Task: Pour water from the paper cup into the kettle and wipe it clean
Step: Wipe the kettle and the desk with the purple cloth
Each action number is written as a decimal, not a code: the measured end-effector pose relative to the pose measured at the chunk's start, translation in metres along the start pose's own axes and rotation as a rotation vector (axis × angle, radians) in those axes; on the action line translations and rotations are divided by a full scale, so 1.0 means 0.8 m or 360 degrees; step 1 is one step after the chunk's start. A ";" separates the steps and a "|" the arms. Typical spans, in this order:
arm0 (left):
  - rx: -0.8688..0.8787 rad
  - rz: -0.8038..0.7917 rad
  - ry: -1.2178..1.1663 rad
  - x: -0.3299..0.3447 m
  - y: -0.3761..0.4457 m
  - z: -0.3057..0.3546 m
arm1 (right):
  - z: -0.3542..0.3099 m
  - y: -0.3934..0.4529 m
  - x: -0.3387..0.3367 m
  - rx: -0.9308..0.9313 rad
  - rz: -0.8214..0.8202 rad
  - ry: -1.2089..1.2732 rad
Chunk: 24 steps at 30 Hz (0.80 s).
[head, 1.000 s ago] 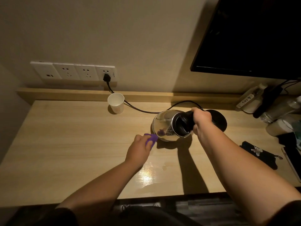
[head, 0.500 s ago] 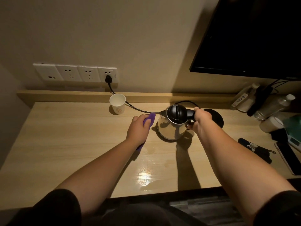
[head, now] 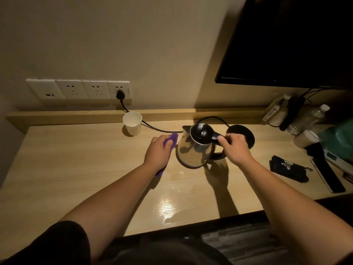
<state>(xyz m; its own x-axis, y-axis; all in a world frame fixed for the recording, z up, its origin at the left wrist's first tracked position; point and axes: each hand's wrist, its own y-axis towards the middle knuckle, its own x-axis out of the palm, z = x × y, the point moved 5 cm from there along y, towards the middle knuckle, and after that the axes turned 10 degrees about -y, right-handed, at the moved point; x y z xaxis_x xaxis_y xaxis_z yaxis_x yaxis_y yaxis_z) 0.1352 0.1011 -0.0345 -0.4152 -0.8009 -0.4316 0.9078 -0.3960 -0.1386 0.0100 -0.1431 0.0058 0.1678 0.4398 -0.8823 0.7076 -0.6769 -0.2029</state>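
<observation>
A steel kettle [head: 194,152] with a black lid stands upright on the wooden desk [head: 76,165], lid closed. My right hand [head: 236,147] rests on its black handle, fingers loosening around it. My left hand [head: 159,152] holds a purple cloth [head: 172,139] just left of the kettle's side, close to the metal; whether it touches I cannot tell. A white paper cup [head: 132,123] stands upright at the back of the desk, left of the kettle.
The kettle's black round base [head: 243,133] lies behind my right hand, its cord [head: 152,127] running to a wall socket [head: 120,94]. Bottles [head: 307,119], a black pouch [head: 288,171] and a phone [head: 328,175] crowd the right end. A wet patch [head: 170,205] shines near the front edge.
The kettle went from tilted on its side to standing upright on the desk. My left hand moved up with the cloth to the kettle's left side. My right hand's grip has slackened.
</observation>
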 end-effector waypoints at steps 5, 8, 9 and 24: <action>-0.0007 -0.0061 0.0025 0.011 -0.009 0.003 | -0.030 0.005 0.008 -0.0371 -0.0237 -0.0370; -0.0009 -0.0045 0.0033 0.008 -0.006 0.007 | -0.020 0.005 0.014 -0.0274 -0.0248 -0.0203; -0.0025 -0.0025 0.0031 0.007 -0.004 0.008 | -0.016 0.005 0.018 -0.0230 -0.0224 -0.0069; 0.0232 0.0055 0.0048 0.075 0.022 0.088 | 0.085 0.011 0.034 0.0360 -0.0134 0.1294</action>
<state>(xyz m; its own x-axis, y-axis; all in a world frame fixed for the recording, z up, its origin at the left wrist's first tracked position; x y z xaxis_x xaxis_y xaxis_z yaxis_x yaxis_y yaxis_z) 0.1217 0.0145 -0.0004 -0.3800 -0.8022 -0.4606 0.9022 -0.4312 0.0065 -0.0255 -0.1772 -0.0485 0.6234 0.7228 -0.2982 0.5997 -0.6868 -0.4107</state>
